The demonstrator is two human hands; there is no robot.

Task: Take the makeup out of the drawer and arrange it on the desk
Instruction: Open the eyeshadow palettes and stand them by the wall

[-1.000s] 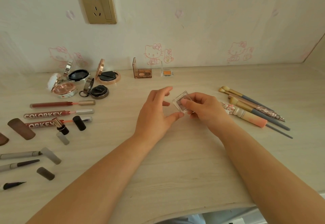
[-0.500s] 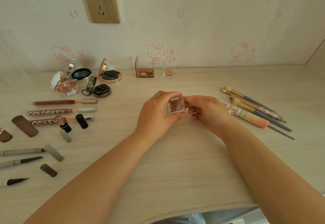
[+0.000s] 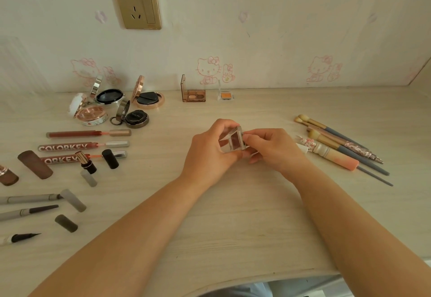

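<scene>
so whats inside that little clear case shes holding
The small clear case, held by the left hand and right hand, has its lid partly raised, showing a reddish-brown pan of powder. Fingers cover its lower edge and back, so nothing more can be seen.

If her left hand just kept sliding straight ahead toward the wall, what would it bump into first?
Probably the brown eyeshadow palette standing open near the wall. The left hand, gripping the small clear case, points roughly that way over bare desk. Depth is hard to judge, so it might pass beside it.
</scene>
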